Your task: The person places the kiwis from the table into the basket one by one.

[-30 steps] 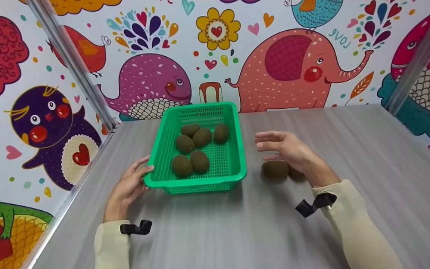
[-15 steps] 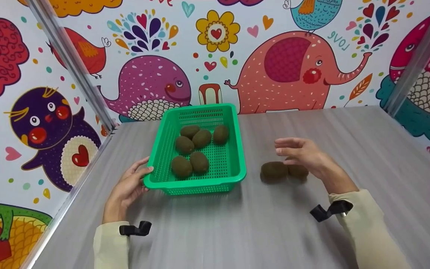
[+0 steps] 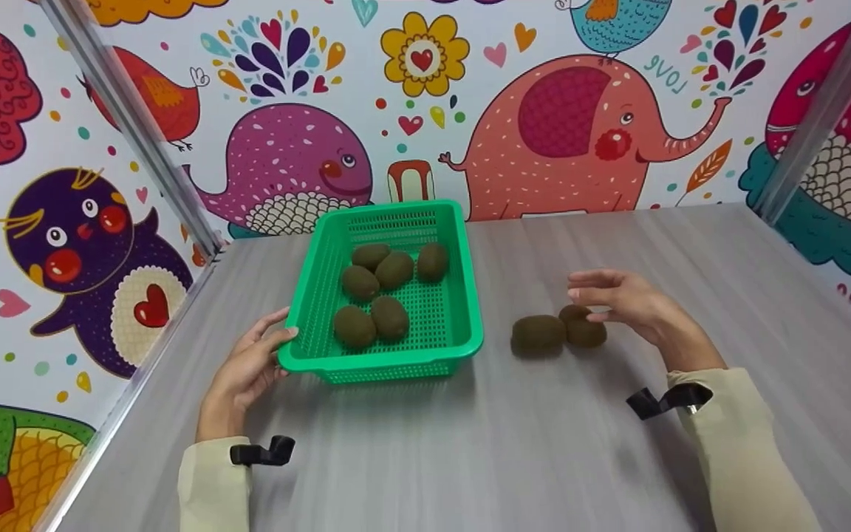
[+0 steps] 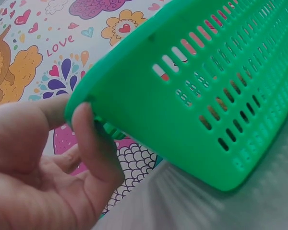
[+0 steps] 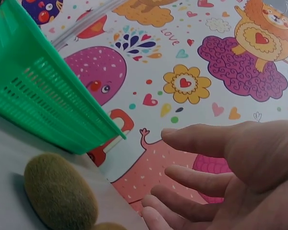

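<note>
My left hand (image 3: 244, 369) grips the near left corner of a green plastic basket (image 3: 381, 362); in the left wrist view the basket's rim (image 4: 81, 96) lies between thumb and fingers. Inside it lie several brown kiwis, among them one kiwi (image 3: 433, 261) by the right wall. To the basket's right, a kiwi (image 3: 538, 336) lies on its side on the table, up against another kiwi (image 3: 584, 329). My right hand (image 3: 640, 307) hovers at that second one, its fingers loosely extended and holding nothing. The right wrist view shows the fingers (image 5: 197, 139) apart, a kiwi (image 5: 60, 191) below left.
A grey wood-grain table (image 3: 411, 458) carries everything. Behind it stands a wall (image 3: 425, 133) printed with cartoon animals, with metal posts at the left (image 3: 130, 125) and right (image 3: 824, 111) corners. Each sleeve has a black camera mount (image 3: 263, 451) at the wrist.
My right hand has moved right, away from the basket and over toward the second kiwi, uncovering the two kiwis on the table. The left hand stays on the basket corner.
</note>
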Tool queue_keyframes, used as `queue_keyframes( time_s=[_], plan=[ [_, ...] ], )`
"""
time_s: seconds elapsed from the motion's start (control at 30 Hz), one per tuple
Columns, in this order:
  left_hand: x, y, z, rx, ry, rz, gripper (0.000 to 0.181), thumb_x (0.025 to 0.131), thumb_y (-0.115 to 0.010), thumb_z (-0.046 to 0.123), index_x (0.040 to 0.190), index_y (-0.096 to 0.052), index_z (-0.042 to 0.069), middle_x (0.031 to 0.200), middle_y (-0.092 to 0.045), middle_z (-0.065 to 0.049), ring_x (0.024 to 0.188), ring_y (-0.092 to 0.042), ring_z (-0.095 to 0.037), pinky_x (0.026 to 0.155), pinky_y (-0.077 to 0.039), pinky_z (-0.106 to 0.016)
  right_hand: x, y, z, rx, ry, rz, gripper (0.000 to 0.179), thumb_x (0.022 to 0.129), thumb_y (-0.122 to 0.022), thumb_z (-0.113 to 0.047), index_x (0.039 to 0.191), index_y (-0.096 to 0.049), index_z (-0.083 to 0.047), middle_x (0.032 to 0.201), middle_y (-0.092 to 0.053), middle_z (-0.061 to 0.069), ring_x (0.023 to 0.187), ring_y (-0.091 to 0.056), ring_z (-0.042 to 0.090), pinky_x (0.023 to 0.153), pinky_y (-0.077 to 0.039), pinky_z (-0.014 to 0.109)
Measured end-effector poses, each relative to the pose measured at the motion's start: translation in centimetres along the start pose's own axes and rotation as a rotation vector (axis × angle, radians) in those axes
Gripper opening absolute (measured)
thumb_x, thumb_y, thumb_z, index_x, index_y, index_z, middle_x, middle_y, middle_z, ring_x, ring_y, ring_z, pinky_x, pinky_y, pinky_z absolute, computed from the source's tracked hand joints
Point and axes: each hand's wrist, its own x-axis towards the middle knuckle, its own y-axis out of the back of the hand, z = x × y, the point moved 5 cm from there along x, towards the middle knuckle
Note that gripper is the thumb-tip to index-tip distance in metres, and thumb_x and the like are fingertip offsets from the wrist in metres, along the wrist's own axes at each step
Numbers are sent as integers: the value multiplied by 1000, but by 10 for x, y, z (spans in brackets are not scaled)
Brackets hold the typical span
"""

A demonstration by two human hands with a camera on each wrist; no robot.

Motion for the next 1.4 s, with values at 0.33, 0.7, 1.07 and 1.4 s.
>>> queue_keyframes(
  time_s=[0.33, 0.7, 1.07, 1.4],
  plan=[
    [2, 0, 0, -16, 6, -4, 60, 103, -54, 17, 156, -28, 16, 87, -64, 4, 60, -59, -5, 54, -48, -18, 6, 15, 17, 69, -41, -26, 69, 94, -69, -39, 147, -44, -2, 139, -52, 5, 128, -54, 25, 96, -55, 27],
    [2, 1, 1, -6, 6, -10, 61, 103, -55, 18, 157, -27, 15, 85, -64, 5, 60, -59, -4, 53, -48, -18, 16, 23, 37, 30, -110, 18, 76, 92, -71, -42, 148, -43, -1, 142, -51, 13, 126, -51, 26, 99, -54, 31],
    [0, 1, 1, 0, 12, -9, 62, 104, -55, 20, 158, -25, 16, 83, -64, 6, 59, -58, -4, 53, -47, -18, 20, 18, 47, -34, -155, -9, 78, 90, -72, -46, 149, -43, -4, 137, -60, 7, 123, -56, 23, 98, -51, 34],
    [0, 0, 2, -14, 15, -8, 62, 103, -56, 19, 157, -27, 16, 84, -63, 5, 60, -58, -5, 53, -48, -18, 22, 9, 55, 20, -194, -52, 76, 89, -76, -36, 148, -42, -1, 137, -52, 15, 115, -51, 24, 88, -59, 40]
  ],
)
